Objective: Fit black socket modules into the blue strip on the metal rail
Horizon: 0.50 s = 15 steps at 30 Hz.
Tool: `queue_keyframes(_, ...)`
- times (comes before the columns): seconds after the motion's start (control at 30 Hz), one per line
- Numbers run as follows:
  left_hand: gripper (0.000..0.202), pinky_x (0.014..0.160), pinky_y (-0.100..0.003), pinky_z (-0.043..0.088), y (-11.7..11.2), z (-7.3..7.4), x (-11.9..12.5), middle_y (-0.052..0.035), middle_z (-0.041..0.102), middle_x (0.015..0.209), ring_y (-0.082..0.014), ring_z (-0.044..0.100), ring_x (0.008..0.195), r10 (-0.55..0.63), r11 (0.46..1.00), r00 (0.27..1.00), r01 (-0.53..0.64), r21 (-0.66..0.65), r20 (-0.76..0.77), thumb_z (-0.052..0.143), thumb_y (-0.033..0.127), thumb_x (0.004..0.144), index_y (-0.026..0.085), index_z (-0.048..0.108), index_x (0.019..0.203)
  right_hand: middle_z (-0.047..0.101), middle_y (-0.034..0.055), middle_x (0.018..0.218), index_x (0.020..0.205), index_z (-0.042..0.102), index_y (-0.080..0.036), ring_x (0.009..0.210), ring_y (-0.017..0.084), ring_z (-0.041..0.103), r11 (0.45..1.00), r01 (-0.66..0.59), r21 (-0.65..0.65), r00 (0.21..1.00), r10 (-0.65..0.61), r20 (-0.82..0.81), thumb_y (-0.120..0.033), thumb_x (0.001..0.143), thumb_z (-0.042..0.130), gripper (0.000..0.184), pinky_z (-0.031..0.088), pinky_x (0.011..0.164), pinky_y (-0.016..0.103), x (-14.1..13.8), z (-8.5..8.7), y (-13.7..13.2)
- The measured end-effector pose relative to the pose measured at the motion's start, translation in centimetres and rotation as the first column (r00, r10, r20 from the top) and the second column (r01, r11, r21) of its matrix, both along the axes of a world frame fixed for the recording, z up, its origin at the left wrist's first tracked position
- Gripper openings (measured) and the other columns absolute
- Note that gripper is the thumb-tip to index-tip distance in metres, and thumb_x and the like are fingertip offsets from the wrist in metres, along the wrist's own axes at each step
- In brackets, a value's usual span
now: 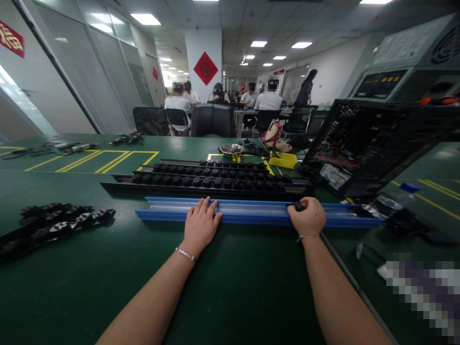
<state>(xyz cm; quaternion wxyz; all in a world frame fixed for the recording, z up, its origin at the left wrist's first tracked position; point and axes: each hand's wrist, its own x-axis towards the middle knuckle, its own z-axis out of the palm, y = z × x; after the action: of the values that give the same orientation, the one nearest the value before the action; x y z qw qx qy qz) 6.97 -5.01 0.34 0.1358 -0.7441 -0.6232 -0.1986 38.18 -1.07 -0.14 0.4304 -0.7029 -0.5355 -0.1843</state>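
Observation:
A long blue channel rail lies crosswise on the green table in front of me. My left hand rests on its near wall, fingers stretched out and slightly apart, holding nothing. Toward the rail's right part, my right hand is closed around a small black part held above the channel. The fingers cover most of that part, so its exact kind is hidden. Just behind the blue rail stand black rails with rows of black socket-like pieces seated in them.
Strips of black pieces lie at the left. An open computer case stands at the right, near a clear bottle. Behind the rails are a metal bowl and a yellow tray. People sit at tables farther back.

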Motion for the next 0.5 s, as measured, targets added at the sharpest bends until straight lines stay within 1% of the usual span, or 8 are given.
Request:
queue_keyframes(0.2,0.048,0.097,-0.045,0.038,0.07,-0.04,-0.05,-0.0082,0.046,0.139,-0.0262,0.040,0.128,-0.003,1.000,1.000,0.003,0.003,0.003,0.030,0.046,0.090,0.024,0.050,0.129,0.049,0.0019,0.071,0.075,0.044,-0.022,0.072,0.021,0.048,1.000,-0.014,-0.010,1.000,0.015,0.013,-0.028,0.059,0.053,0.020,0.037,0.068,0.031,-0.49,0.08,0.02)
queue_keyframes(0.5,0.048,0.095,-0.044,0.039,-0.02,0.27,-0.01,-0.0087,0.046,0.139,-0.0269,0.040,0.127,-0.005,1.000,1.000,0.005,-0.005,-0.007,0.031,0.046,0.090,0.025,0.050,0.128,0.048,0.0018,0.071,0.075,0.044,-0.022,0.073,0.021,0.047,0.999,-0.051,-0.018,0.999,0.051,0.014,-0.028,0.059,0.053,0.019,0.037,0.069,0.032,-0.83,0.09,0.03)
